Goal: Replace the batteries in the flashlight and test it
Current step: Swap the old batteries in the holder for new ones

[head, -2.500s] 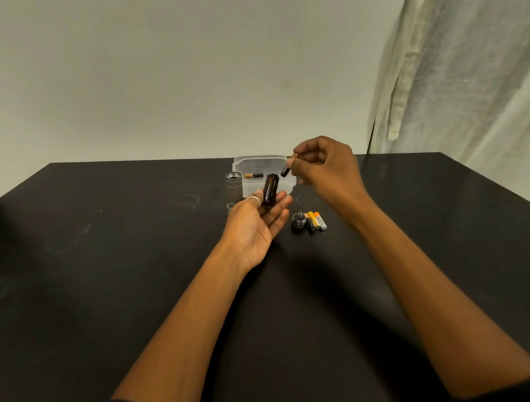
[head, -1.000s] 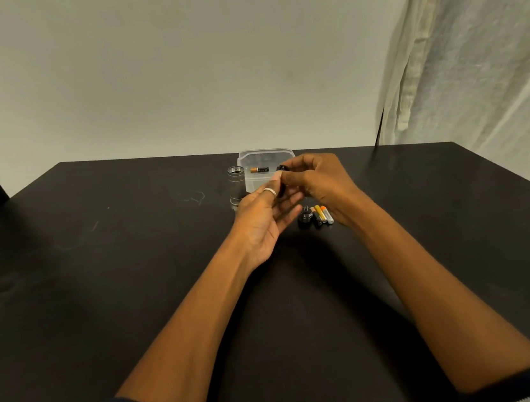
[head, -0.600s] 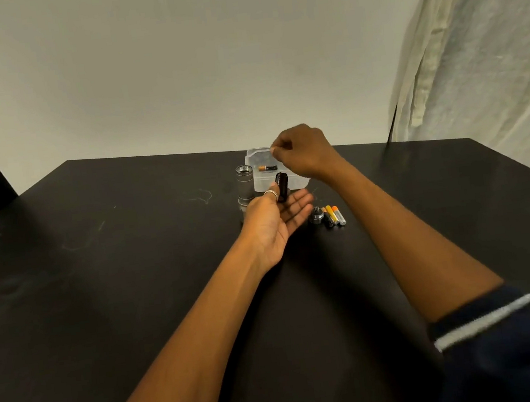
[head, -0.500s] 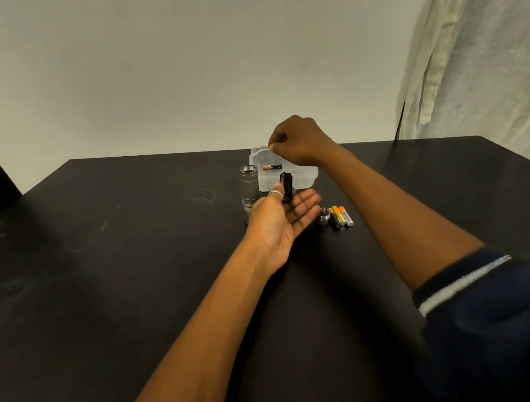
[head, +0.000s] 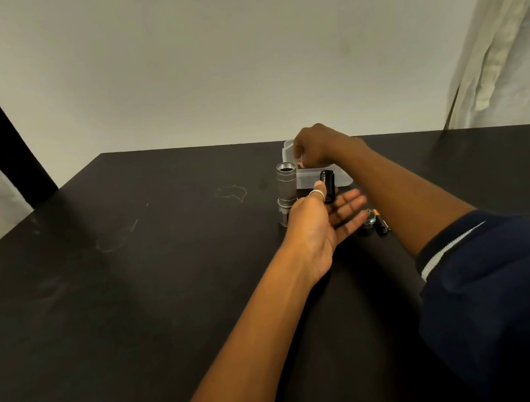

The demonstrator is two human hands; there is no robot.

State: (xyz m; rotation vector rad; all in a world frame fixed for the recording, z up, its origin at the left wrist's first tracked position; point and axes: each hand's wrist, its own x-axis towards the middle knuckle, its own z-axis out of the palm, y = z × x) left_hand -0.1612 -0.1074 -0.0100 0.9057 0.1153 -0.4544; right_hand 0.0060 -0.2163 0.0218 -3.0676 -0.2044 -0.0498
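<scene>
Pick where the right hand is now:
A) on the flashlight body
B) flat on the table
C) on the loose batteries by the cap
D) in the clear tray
D: the right hand is down in the clear tray with fingers curled, behind the upright flashlight body; the left hand holds the black holder.

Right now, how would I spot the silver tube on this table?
Find the clear plastic box at the black table's far middle. Just left of the box stands the silver tube. Unlike the black piece held beside it, it is grey metal, standing with its open threaded end up.
</scene>
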